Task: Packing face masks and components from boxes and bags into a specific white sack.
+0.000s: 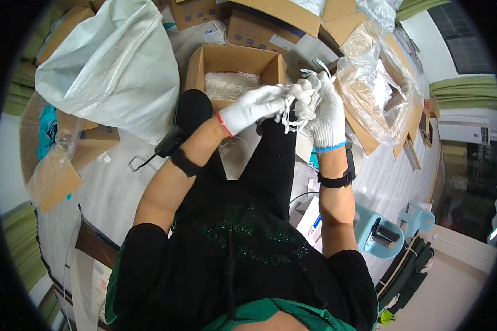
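Note:
Both my hands wear white knit gloves and meet above my lap. My left hand (259,106) pinches a bundle of white cords (292,113) that hangs in loops between the hands. My right hand (327,107) is closed around the same bundle from the right, with loose ends sticking up above it. A black band sits on each wrist. Just beyond the hands stands an open cardboard box (196,66) holding white stringy material (229,84).
A large white woven sack (113,66) lies to the left. A box lined with clear plastic (375,88) stands to the right. More cardboard boxes (270,25) are behind. A light blue stool (378,237) with black items is at lower right.

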Motion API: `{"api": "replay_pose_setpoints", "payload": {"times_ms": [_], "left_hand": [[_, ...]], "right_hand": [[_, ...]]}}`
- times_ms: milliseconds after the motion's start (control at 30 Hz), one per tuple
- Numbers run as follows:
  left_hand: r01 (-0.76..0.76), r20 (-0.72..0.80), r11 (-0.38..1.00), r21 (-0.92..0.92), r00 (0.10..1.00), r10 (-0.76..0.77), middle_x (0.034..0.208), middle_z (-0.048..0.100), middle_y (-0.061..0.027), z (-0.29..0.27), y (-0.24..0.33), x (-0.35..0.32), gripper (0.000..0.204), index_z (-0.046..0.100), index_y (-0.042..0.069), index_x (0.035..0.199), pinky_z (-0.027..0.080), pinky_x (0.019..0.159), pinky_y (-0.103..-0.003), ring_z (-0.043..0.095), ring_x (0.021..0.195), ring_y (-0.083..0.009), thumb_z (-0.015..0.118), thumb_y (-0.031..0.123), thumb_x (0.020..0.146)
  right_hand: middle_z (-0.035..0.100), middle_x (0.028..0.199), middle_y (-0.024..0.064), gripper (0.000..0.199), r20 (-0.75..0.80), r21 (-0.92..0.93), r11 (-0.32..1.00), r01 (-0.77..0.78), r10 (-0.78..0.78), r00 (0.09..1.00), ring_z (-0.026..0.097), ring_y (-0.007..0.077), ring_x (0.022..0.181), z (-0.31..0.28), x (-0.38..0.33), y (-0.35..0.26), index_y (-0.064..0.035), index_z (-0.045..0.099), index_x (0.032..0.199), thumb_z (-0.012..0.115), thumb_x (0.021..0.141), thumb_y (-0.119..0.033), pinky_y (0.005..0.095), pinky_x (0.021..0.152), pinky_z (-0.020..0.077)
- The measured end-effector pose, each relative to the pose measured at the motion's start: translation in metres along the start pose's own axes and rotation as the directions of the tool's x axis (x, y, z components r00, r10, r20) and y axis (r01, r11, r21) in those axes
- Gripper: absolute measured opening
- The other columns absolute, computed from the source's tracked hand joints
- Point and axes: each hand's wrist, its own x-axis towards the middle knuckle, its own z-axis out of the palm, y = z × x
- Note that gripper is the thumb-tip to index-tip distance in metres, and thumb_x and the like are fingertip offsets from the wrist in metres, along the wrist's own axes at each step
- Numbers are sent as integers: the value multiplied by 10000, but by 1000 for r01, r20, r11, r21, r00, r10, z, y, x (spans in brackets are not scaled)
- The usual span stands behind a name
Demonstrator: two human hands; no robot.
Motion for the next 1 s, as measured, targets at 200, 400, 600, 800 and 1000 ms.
{"api": "replay_pose_setpoints", "payload": {"times_ms": [200,400,600,800,1000], "left_hand": [[173,107,984,27,979,-175,1068,630,-25,10,-7,11,454,507,10,1339,471,722,-226,579,852,-74,606,101,905],[356,97,931,78,927,-362,815,638,-15,1,6,7,189,660,11,1006,437,596,-207,544,676,-68,537,147,959],[433,133,875,-215,901,-413,795,517,-1,-6,-2,5,181,586,3,966,372,577,-226,463,644,-80,486,153,984],[461,191,756,-466,886,-423,812,483,27,-1,-14,15,174,574,40,1032,322,543,-201,406,619,-44,520,199,990],[435,73,896,83,894,-441,732,464,58,22,-20,16,214,595,79,913,305,517,-185,393,602,-14,514,252,1007]], "right_hand": [[651,971,170,339,23,67,998,-9,8,1000,692,331,934,-16,-8,-2,-41,578,925,467,1026,-344,236,362,413],[655,1033,190,318,-28,152,979,136,-133,991,677,363,1017,-26,-6,-3,-24,567,950,464,1026,-316,283,388,530],[657,1047,197,344,-39,149,979,139,-135,990,683,370,998,-30,-9,-4,-10,555,987,449,1027,-335,277,385,540],[616,1106,162,309,-37,98,989,114,-111,993,664,283,1053,-34,-12,-7,-56,513,930,411,1040,-326,240,355,426],[646,993,191,325,-75,69,943,324,-319,945,703,261,875,-31,-12,-10,-57,534,924,435,1035,-345,236,350,373]]}}
